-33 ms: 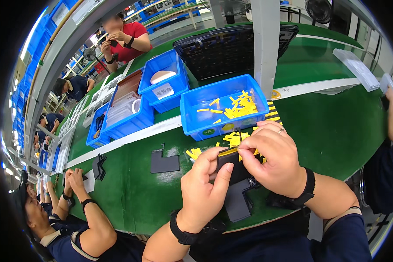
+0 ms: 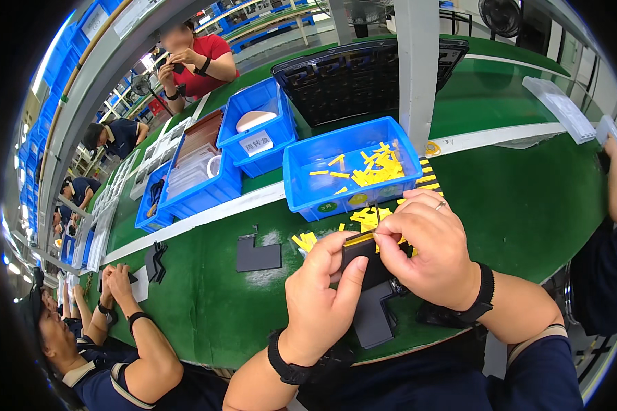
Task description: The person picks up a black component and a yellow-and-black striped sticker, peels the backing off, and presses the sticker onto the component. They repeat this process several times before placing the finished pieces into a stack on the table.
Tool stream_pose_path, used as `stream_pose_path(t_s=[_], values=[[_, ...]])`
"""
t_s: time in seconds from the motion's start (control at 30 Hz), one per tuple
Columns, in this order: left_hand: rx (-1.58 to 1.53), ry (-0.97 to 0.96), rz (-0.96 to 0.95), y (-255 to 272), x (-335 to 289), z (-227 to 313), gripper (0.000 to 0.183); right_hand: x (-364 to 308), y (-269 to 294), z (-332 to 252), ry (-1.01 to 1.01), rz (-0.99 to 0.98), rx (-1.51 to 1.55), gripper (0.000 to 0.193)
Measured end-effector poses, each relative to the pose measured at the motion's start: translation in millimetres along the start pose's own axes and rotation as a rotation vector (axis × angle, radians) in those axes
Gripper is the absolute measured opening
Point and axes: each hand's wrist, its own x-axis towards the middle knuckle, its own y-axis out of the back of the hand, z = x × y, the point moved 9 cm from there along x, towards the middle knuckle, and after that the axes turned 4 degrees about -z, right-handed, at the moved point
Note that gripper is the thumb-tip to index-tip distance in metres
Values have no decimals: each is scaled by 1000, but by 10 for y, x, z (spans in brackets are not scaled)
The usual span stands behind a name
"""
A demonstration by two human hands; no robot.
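Observation:
My left hand is closed round the side of a flat black block, thumb on its near face. A yellow strip runs along the block's upper edge. At the right end of that edge, my right hand pinches a thin dark stick-like tool; its kind is unclear, and the fingers hide its lower end. Behind the hands, loose yellow strips lie in a heap on the table. Black flat pieces rest just below the held block.
A blue bin with more yellow strips stands beyond my hands, by a grey post. Further blue bins are at its left. An L-shaped black piece lies on the green table. Co-workers sit at left and right.
The black block has tilted slightly in my left hand, and my right fingers have shifted a little at its edge. Both grips are kept.

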Motion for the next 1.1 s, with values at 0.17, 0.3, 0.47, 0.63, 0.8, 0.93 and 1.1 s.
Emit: stream_pose_path(t_s=[0.17, 0.3, 0.47, 0.63, 0.8, 0.93, 1.1], values=[[46, 44, 2, 46, 21, -55, 28, 19, -35, -55, 22, -76, 133, 16], [-327, 112, 39, 120, 87, -219, 25, 34, -1, 229, -226, -97, 33, 12], [-401, 158, -75, 6, 38, -241, 24, 33, 31, 310, -202, -61, 193, 18], [-317, 120, -103, 5, 37, -207, 24, -20, -29, 383, -284, -94, 351, 17], [-295, 114, -98, 12, 47, -222, 24, -99, -132, 560, -488, -109, 573, 17], [-327, 127, -90, 5, 46, -240, 23, -154, -180, 622, -585, -126, 641, 13], [-340, 147, -92, 4, 50, -259, 24, -187, -201, 615, -631, -134, 664, 12]])
